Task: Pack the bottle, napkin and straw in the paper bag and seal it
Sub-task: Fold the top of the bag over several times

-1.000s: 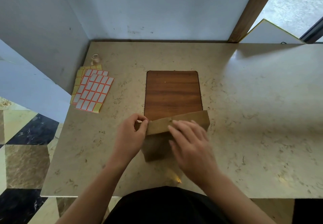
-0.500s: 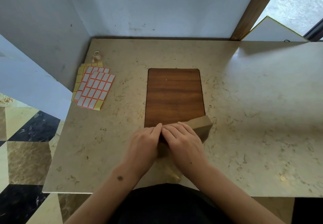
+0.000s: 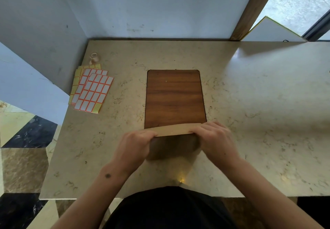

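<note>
Two hands are at the folded top of the paper bag [image 3: 174, 144]. The left hand [image 3: 133, 147] grips the left end of the fold, fingers curled over the top edge. The right hand [image 3: 215, 142] grips the right end in the same manner, fingers curled over the flap. Between them a strip of folded flap is exposed, lit and level; the bag's near face below it is in shadow.

The bag stands on the marble table [image 3: 250, 121], its top overlapping the near edge of the wooden board [image 3: 175, 96], the landmark for what follows. Both hands cover the bag's upper corners, so the state of the fold there cannot be judged. Contents are hidden by the closed top; no bottle, napkin or straw shows.

Left of the board, well apart from it, lie overlapping sticker sheets [image 3: 92, 90] with red-bordered white labels on yellow backing. Beyond those sheets, near the wall corner, sits a small roll of tape [image 3: 94, 57]. Right of the board the tabletop carries a bright glare. Behind the board rises a pale wall [image 3: 160, 5], with a wooden post [image 3: 253, 8] to its right.
</note>
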